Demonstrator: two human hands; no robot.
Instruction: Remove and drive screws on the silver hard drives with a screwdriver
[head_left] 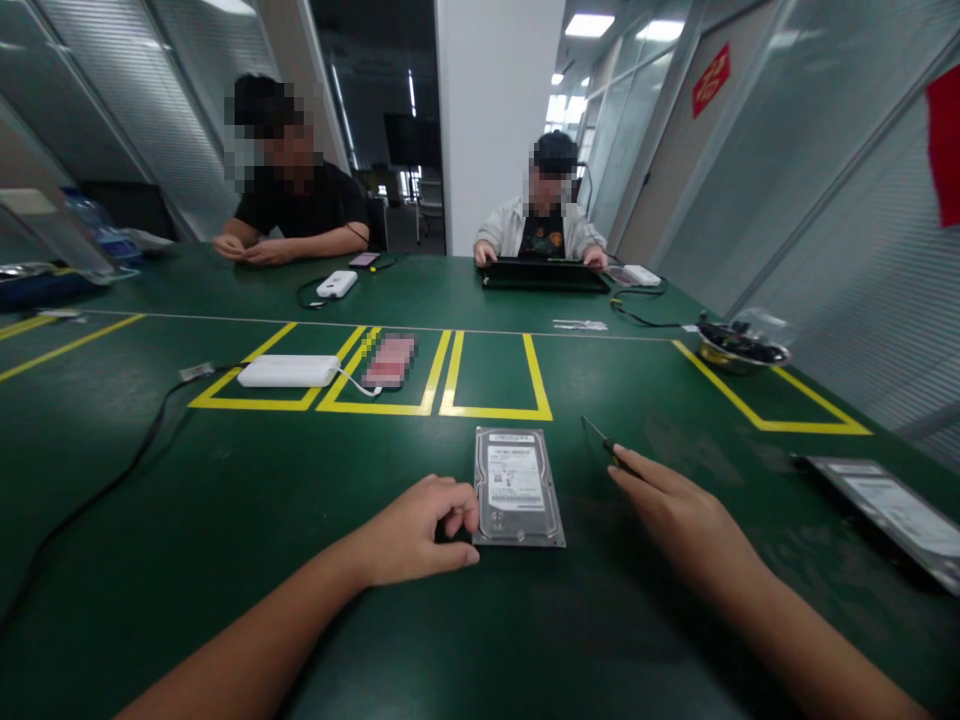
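Observation:
A hard drive (516,488) with a white label lies flat on the green table in front of me. My left hand (424,525) is at its left edge, fingers curled against the side and thumb by the near left corner. To the right of the drive, my right hand (671,500) grips a thin screwdriver (598,430). The screwdriver's shaft points forward and left, its tip raised and apart from the drive. Most of the screwdriver's handle is hidden by the fingers.
A second hard drive (892,510) lies at the right. Beyond are a metal bowl (739,355) of dark parts, a white power bank (291,371) with a black cable, and a phone (391,360) within yellow tape outlines. Two people sit across the table, one holding a black panel (546,275).

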